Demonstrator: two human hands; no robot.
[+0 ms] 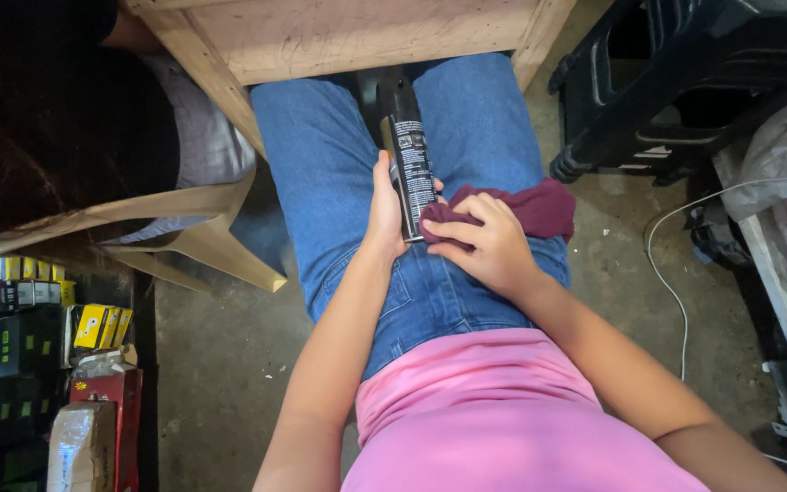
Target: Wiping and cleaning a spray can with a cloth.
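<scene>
In the middle of the frame, the left hand (384,214) gripped a black can (409,159) while the right hand (489,244) pressed a dark red cloth (539,205) against it.

Landmark: black spray can (405,155), tall cylinder lying along the lap, gripped by left hand (384,211). Its label is a black panel with small white print, running down the can's lower half. Well left of the can and lower, at the frame edge: row of small yellow-and-black boxes (25,270). Below those, 3 yellow boxes (102,326) standing tilted. Further left, stacked black boxes (6,346) with green marks. Lowest left of the can: red box (111,390), and a brown parcel (79,446) wrapped in clear plastic.
</scene>
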